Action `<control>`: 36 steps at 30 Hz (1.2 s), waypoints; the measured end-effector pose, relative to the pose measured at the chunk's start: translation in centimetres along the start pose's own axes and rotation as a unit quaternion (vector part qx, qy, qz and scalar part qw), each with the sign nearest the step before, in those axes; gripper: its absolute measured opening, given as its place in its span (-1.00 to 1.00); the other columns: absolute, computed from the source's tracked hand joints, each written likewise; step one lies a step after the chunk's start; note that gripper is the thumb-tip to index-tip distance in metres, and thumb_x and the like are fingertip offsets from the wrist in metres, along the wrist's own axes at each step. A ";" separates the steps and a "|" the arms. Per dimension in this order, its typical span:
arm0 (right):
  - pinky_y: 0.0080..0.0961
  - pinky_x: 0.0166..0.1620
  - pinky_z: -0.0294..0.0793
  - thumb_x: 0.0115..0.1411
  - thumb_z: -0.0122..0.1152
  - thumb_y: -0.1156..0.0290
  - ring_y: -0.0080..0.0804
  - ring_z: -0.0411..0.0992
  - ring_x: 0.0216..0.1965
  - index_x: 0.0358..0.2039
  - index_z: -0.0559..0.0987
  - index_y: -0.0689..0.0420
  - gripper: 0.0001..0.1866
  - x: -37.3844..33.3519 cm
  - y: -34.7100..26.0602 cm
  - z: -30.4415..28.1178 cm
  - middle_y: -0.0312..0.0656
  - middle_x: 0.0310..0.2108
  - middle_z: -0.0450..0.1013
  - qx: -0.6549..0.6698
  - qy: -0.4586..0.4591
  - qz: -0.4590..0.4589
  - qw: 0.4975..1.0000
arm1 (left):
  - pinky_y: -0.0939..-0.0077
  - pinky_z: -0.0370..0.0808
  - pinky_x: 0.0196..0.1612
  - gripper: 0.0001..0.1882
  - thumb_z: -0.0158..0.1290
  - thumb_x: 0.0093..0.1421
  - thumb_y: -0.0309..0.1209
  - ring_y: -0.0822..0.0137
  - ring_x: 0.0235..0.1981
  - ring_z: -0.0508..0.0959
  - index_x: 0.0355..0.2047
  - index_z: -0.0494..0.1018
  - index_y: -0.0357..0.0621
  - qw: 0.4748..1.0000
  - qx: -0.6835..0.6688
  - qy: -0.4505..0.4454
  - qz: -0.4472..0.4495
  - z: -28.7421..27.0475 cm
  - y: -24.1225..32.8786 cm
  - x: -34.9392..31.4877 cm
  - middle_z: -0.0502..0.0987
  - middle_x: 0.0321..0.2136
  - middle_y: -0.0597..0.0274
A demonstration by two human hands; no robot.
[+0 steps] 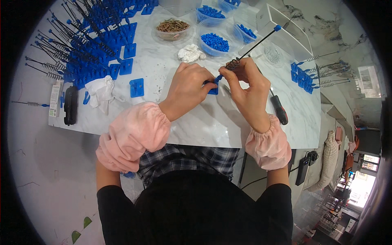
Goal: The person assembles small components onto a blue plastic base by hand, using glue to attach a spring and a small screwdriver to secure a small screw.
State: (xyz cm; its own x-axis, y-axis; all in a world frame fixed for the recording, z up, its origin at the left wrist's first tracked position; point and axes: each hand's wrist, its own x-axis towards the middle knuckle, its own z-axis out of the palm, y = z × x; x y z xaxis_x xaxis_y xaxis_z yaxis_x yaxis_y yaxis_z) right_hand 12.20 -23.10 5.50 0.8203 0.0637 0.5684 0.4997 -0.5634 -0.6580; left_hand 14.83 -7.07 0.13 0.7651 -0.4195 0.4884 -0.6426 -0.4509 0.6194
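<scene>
My left hand is closed, its thumb and fingers pinching a small blue plastic base just above the table. Right beside it, my right hand grips the coiled spring end of a thin black rod between thumb and fingers. That rod slants up to the right, with a blue cap near its far end. Its coil end meets the blue connector above the base; my fingertips partly cover the joint. Near my right wrist lies a screwdriver with a black and red handle.
Finished-looking blue stands with spring rods crowd the left; several more stand at right. Across the back are bowls of screws and blue parts, plus crumpled tissue. A loose blue base and black case lie left.
</scene>
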 end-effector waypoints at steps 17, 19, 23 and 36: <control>-0.55 -0.29 0.58 0.06 0.33 0.52 -0.38 0.60 -0.38 -0.29 0.48 0.29 -0.76 -0.1 -0.1 -0.4 -0.10 -0.43 0.56 0.033 -0.027 0.031 0.999 | 0.36 0.28 -0.15 -0.84 0.24 -0.04 -0.41 0.27 -0.32 0.51 -0.41 0.58 -0.12 1.000 0.009 -0.014 -0.014 -0.2 0.2 -0.1 0.57 -0.47 0.26; -0.55 -0.27 0.58 0.07 0.32 0.52 -0.40 0.59 -0.36 -0.26 0.48 0.30 -0.75 -0.1 0.0 -0.7 -0.09 -0.41 0.57 0.041 -0.041 0.035 0.998 | 0.36 0.28 -0.16 -0.85 0.24 -0.04 -0.41 0.26 -0.33 0.51 -0.41 0.58 -0.13 1.000 0.010 -0.013 -0.008 -0.2 0.2 0.0 0.57 -0.46 0.26; -0.55 -0.26 0.58 0.08 0.32 0.51 -0.41 0.59 -0.35 -0.23 0.49 0.29 -0.73 0.0 -0.2 -0.9 -0.10 -0.38 0.57 0.048 -0.049 0.041 0.997 | 0.35 0.28 -0.18 -0.85 0.24 -0.04 -0.41 0.26 -0.33 0.51 -0.42 0.58 -0.13 1.000 0.014 -0.003 -0.003 0.1 0.0 0.0 0.57 -0.46 0.26; -0.57 -0.27 0.55 0.13 0.21 0.59 -0.43 0.58 -0.34 -0.22 0.51 0.28 -0.82 -0.1 0.0 -0.9 -0.14 -0.34 0.57 0.061 -0.054 0.014 0.997 | 0.37 0.27 -0.18 -0.85 0.24 -0.03 -0.38 0.27 -0.35 0.50 -0.43 0.58 -0.12 1.000 0.005 -0.007 -0.008 -0.1 0.1 0.0 0.57 -0.49 0.30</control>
State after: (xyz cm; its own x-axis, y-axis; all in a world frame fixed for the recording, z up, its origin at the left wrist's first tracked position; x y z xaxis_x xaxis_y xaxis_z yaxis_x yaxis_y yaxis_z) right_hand 11.91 -23.87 5.91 0.8559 0.1421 0.4972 0.5016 -0.4620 -0.7314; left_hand 14.75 -7.05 0.29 0.7748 -0.4236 0.4692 -0.6306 -0.4656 0.6209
